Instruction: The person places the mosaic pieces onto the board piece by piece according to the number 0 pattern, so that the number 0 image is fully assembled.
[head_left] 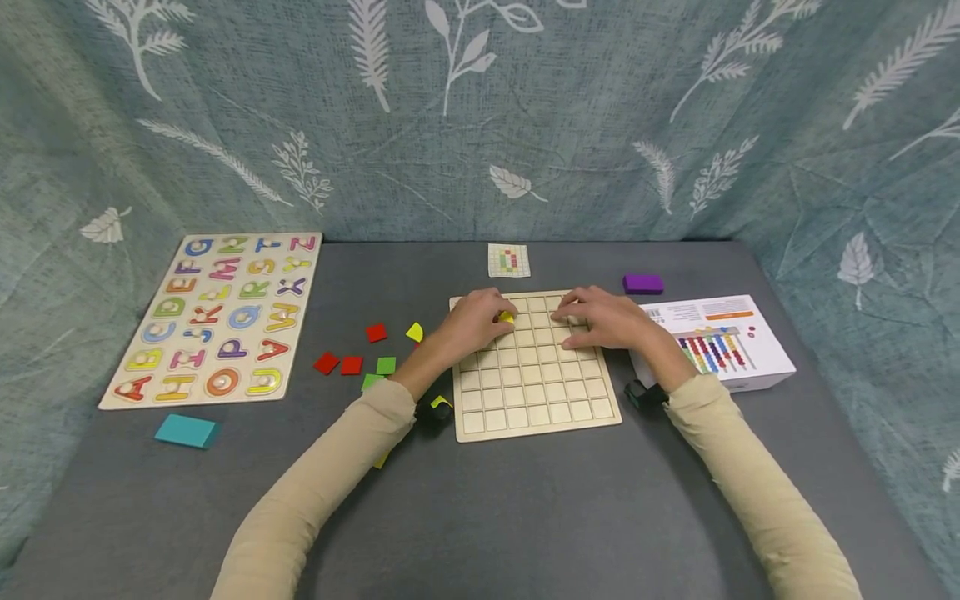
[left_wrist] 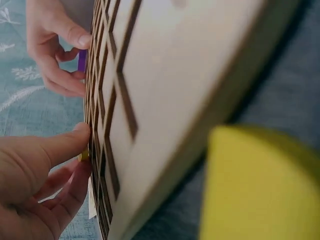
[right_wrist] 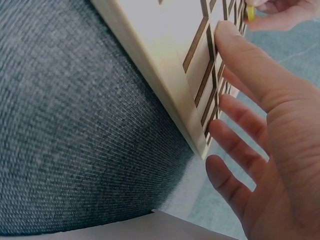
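Note:
A pale wooden grid board [head_left: 536, 392] lies in the middle of the table. Over its upper left part, my left hand [head_left: 477, 321] pinches a small yellow piece [head_left: 506, 317] between thumb and fingers, at the board's surface. The left wrist view shows the same yellow piece [left_wrist: 84, 154] mostly covered by the fingertips. My right hand [head_left: 603, 319] rests on the board's upper right side with fingers spread and loosely bent; in the right wrist view its thumb [right_wrist: 235, 42] touches the grid and nothing is held.
Left of the board lie red squares [head_left: 351, 365], green squares [head_left: 386, 365] and a yellow quarter-round piece [head_left: 415, 332]. A small pattern card [head_left: 508, 260] lies behind it. Around are an alphabet board [head_left: 213, 321], teal block [head_left: 186, 431], purple block [head_left: 642, 284] and white box [head_left: 765, 354].

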